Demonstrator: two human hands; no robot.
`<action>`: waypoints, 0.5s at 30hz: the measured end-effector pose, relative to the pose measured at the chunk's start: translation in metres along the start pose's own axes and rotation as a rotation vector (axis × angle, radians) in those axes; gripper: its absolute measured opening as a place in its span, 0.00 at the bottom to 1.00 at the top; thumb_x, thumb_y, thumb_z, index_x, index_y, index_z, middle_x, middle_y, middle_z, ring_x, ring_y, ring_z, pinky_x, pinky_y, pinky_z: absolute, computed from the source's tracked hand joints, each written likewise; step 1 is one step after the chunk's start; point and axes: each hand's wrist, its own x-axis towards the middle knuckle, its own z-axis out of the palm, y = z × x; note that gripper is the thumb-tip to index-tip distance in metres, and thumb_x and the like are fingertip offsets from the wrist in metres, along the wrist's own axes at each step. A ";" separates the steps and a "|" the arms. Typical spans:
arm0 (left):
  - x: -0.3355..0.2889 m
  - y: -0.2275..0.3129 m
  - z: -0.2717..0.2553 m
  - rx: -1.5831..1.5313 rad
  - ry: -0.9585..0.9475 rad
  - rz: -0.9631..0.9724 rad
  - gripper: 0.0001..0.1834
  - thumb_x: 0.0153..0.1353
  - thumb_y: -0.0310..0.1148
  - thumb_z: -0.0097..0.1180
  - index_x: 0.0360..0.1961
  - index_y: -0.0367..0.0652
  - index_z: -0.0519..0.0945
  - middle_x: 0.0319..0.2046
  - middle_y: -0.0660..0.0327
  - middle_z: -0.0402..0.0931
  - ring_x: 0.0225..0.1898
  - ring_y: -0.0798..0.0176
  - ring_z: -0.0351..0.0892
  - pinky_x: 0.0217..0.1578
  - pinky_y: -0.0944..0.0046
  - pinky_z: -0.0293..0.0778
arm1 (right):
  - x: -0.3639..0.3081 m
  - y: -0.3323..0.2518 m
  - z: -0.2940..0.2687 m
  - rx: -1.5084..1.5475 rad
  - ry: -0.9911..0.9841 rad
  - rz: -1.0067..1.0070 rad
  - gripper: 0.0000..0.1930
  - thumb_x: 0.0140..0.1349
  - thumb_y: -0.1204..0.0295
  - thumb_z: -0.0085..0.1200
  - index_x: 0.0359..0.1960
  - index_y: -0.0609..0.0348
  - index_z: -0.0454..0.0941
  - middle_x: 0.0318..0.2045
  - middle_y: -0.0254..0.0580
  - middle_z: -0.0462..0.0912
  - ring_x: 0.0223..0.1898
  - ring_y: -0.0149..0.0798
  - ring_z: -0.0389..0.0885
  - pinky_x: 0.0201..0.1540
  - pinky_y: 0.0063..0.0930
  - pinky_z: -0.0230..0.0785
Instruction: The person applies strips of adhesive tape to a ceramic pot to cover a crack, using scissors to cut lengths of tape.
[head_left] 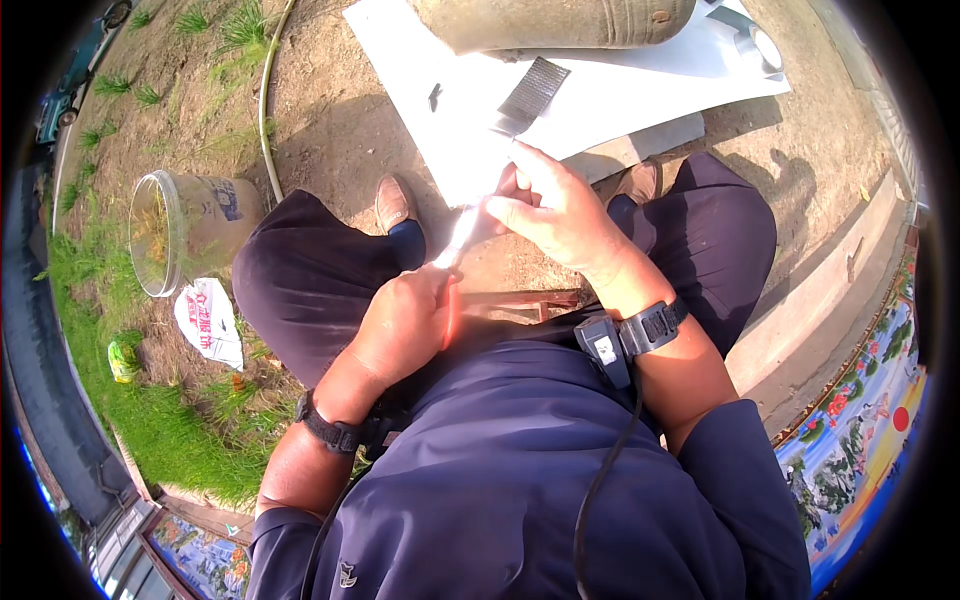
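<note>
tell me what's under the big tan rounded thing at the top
A white sheet shows along the near edge of the tan rounded thing; whatever lies directly beneath is covered.

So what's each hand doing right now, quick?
Left hand: closed, holding a slim shiny thing.
Right hand: partly curled by its far end; glare hides any grip.

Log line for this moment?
left hand: holding slim, shiny, pale object; right hand: at its upper end; black textured rectangle: on white sheet
</note>
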 end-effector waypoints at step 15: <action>0.001 -0.002 0.001 -0.038 -0.059 -0.054 0.17 0.65 0.33 0.60 0.48 0.28 0.78 0.25 0.56 0.83 0.29 0.67 0.85 0.33 0.65 0.78 | 0.002 0.006 -0.004 -0.088 0.012 -0.014 0.19 0.68 0.76 0.58 0.58 0.69 0.70 0.35 0.34 0.80 0.35 0.26 0.80 0.40 0.20 0.76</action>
